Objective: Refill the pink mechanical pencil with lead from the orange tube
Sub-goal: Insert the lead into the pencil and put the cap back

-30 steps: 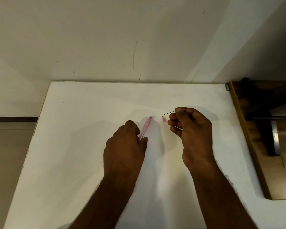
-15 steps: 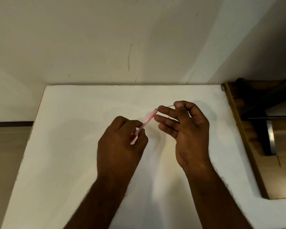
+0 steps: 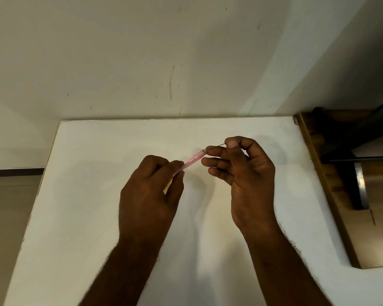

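White table [image 3: 111, 217] fills the lower frame, pushed against a cream wall [image 3: 142, 51]. A wooden unit [image 3: 332, 195] with dark metal parts butts against the table's right edge.

Both forearms come in from the bottom, hands raised over mid-table, near each other.

Left hand [image 3: 148, 195] — curled around the lower part of the pencil [image 3: 191, 161], thumb and fingertips pinching the barrel. Pencil is pink, translucent, tilted up and to the right; its lower end is hidden inside the hand. A small pale yellowish bit shows between the fingers low down — can't tell what it is.

Right hand [image 3: 248, 180] — thumb and forefinger pinched on a thin dark lead [image 3: 217, 147]; the other fingers loosely spread below, near the barrel. The lead runs almost level, from the thumb tip to the pencil's upper end. That end shows a grey rim, and the lead tip sits right at it; whether it is inside the opening or just touching can't be told at this size.

Orange tube can't be seen anywhere on the table.
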`<state>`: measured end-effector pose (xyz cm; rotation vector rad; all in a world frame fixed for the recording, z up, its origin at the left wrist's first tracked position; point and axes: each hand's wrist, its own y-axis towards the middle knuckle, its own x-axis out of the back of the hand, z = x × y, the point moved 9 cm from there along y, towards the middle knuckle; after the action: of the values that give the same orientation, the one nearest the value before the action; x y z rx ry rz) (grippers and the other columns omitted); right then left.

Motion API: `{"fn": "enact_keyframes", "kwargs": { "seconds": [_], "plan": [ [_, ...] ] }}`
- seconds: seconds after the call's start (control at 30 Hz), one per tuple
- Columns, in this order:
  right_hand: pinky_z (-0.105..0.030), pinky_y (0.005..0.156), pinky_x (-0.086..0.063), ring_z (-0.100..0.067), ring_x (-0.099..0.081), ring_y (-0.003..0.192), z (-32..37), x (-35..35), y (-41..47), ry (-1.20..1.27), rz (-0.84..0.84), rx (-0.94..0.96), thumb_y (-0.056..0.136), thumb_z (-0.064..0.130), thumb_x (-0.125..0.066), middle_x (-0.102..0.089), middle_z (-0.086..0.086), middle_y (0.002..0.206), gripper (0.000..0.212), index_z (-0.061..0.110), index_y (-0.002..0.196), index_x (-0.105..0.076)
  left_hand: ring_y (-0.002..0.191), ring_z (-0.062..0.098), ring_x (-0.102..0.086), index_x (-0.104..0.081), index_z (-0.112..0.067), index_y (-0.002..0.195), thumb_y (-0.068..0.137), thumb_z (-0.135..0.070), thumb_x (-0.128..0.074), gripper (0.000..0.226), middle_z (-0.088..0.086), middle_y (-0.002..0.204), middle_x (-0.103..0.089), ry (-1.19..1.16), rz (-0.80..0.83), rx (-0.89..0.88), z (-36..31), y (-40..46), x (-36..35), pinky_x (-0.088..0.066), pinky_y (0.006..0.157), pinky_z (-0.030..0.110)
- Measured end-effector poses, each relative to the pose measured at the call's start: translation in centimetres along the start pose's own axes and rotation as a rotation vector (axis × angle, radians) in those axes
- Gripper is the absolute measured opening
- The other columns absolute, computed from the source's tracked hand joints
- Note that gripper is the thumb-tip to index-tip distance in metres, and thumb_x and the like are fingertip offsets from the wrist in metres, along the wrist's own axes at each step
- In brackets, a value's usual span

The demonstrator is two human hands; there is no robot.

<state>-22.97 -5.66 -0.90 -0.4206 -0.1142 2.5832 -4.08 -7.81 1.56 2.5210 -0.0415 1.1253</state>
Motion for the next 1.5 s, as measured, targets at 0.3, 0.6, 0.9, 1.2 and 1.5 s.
{"fn": "enact_keyframes", "kwargs": {
  "seconds": [0.3,0.6,0.9,1.2,1.5],
  "plan": [
    [-0.030,0.067,-0.058,-0.030,-0.077,0.076,0.5,-0.2,-0.1,-0.041,0.014,0.070,0.104,0.016,-0.056,-0.079,-0.011,0.085,0.012,0.009,0.100,-0.065,0.081,0.022,-0.067,-0.074,-0.016,0.110,0.093,-0.024,-0.061,0.023,-0.003,0.097,-0.061,-0.067,0.006,0.015,0.3,0.0,0.1,-0.057,0.061,0.039],
    [-0.030,0.067,-0.059,-0.030,-0.078,0.078,0.5,-0.2,0.0,-0.095,0.043,0.104,0.103,0.016,-0.057,-0.080,-0.011,0.088,0.011,0.013,0.099,-0.066,0.080,0.020,-0.064,-0.075,-0.016,0.108,0.092,-0.024,-0.062,0.021,-0.003,0.095,-0.062,-0.032,-0.022,-0.004,0.4,0.2,0.4,-0.055,0.059,0.039],
    [-0.030,0.070,-0.059,-0.023,-0.075,0.080,0.3,0.1,0.5,-0.321,0.090,0.119,0.098,0.024,-0.059,-0.079,-0.002,0.095,0.017,0.019,0.104,-0.073,0.081,0.017,-0.065,-0.073,-0.019,0.111,0.094,-0.021,-0.064,0.020,-0.005,0.097,-0.060,-0.030,0.004,-0.010,0.5,0.3,0.0,-0.052,0.064,0.034],
    [-0.034,0.086,-0.058,-0.002,-0.069,0.080,-0.5,5.5,1.6,-0.889,-0.224,0.155,0.094,0.017,-0.068,-0.074,0.013,0.091,0.013,0.026,0.101,-0.074,0.078,0.016,-0.070,-0.072,-0.024,0.112,0.095,-0.023,-0.063,0.019,-0.009,0.098,-0.058,-0.093,0.050,0.038,1.0,0.3,-0.4,-0.053,0.065,0.035],
    [-0.030,0.073,-0.045,-0.024,-0.068,0.087,-1.7,3.2,1.0,-1.276,-0.203,0.284,0.098,0.027,-0.063,-0.072,-0.003,0.102,0.020,0.022,0.113,-0.075,0.078,0.014,-0.069,-0.071,-0.026,0.112,0.095,-0.023,-0.064,0.019,-0.010,0.098,-0.059,-0.107,0.062,0.054,1.1,0.2,-0.5,-0.054,0.067,0.035]
  ]
}}
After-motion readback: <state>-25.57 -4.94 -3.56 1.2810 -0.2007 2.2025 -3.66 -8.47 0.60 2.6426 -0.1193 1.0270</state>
